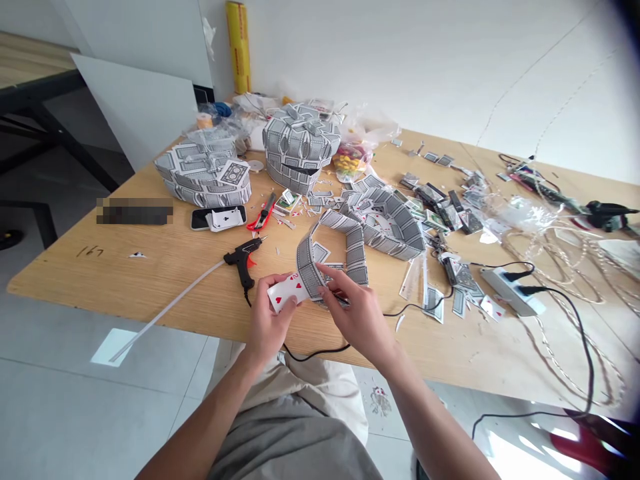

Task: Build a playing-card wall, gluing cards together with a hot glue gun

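Near the table's front edge, my left hand pinches a playing card with red hearts facing up. The card's far end meets a curved band of joined playing cards, which forms an open ring. My right hand grips the near end of this band, with fingers and thumb closed on its wall. Behind the ring, touching or nearly touching it, sits a boat-shaped card frame with loose cards inside. A black glue gun with a long glue stick lies left of my left hand.
A round lidded card box and an oval card box stand at the back. A red cutter and a phone lie in front of them. Right are card scraps, a power strip and twisted cord.
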A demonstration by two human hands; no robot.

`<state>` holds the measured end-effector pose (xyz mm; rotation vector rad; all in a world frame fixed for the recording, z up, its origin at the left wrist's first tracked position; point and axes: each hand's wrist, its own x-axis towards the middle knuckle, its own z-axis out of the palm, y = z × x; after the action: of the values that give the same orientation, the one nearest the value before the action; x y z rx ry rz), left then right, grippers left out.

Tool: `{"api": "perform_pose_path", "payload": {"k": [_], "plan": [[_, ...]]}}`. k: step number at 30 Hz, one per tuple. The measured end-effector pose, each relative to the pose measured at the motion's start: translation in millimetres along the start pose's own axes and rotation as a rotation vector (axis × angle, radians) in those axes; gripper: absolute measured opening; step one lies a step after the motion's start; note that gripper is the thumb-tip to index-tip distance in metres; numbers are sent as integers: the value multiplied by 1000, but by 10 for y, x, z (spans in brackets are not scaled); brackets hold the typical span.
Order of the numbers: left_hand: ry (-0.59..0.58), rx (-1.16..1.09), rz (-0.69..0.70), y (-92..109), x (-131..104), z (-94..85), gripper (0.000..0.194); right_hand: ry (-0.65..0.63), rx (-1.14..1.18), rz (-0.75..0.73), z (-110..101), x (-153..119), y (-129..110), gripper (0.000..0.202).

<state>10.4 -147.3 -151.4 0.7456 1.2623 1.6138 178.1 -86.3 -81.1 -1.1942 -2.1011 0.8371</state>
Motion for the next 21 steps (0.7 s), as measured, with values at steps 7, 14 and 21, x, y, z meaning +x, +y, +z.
{"api": "perform_pose_path", "payload": {"k": [7,14,21], "plan": [[10,-85,-85,-22,65,-22,43,-24,1,-7,-4,-9,-7,44],[19,-95,-72,-26,41,-14,43,-31,-14,-6,7,-8,-13,45],[47,-172,-143,-20,67,2,50,-23,-38,-6,36,-16,20,45]]}}
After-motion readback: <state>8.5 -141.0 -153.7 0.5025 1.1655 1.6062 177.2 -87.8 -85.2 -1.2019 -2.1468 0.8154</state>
